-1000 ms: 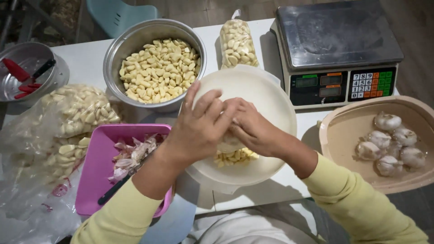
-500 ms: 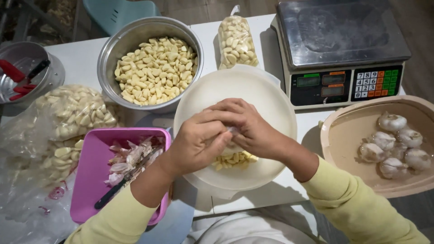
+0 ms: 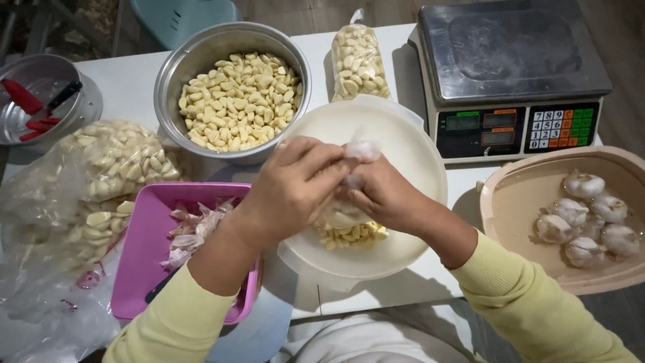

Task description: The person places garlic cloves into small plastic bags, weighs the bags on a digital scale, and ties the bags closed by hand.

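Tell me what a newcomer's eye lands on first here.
First, the left hand and right hand meeting over the white bowl at centre, both holding a small clear bag of peeled garlic. Next, the metal bowl heaped with peeled cloves behind them, and the scale at back right.

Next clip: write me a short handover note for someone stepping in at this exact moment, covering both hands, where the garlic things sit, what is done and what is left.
Left hand and right hand are together over the round white plastic plate, gripping a small clear bag of peeled cloves by its bunched top.
A few loose peeled cloves lie on that plate.
Done: the round metal bowl is full of peeled cloves; a filled clear packet lies beside the digital scale; skins sit in the pink tray.
Left: whole bulbs in the beige tray remain unpeeled.
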